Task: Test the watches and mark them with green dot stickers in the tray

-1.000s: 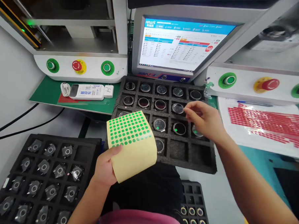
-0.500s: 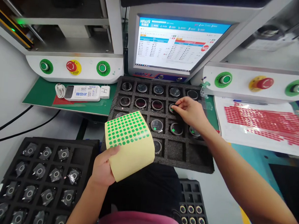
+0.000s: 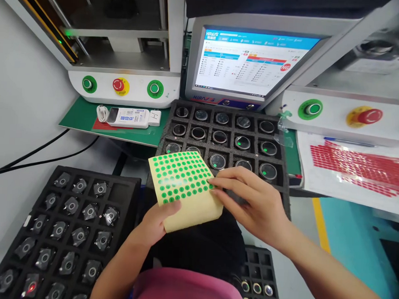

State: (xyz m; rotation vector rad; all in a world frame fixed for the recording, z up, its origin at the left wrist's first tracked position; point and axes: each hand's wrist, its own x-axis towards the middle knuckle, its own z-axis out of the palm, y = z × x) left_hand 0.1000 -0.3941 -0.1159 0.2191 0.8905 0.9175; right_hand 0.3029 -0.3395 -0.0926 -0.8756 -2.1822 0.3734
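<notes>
A work surface [image 3: 29, 115] sits in front of two white machines with green and red buttons and a bright screen [image 3: 249, 63]. The right hand [image 3: 250, 202] has its fingertips pressed together at the edge of the sticker sheet [image 3: 184, 188], pinching at one green dot. The left hand [image 3: 155, 220] holds that yellow sheet from below, thumb on top, close to the body. Just behind the sheet lies the black foam tray [image 3: 283, 148] of round watch parts. A few parts already wear a green dot; most do not, so much of the work looks left. The left tray [image 3: 131, 186] holds small wrapped parts.
</notes>
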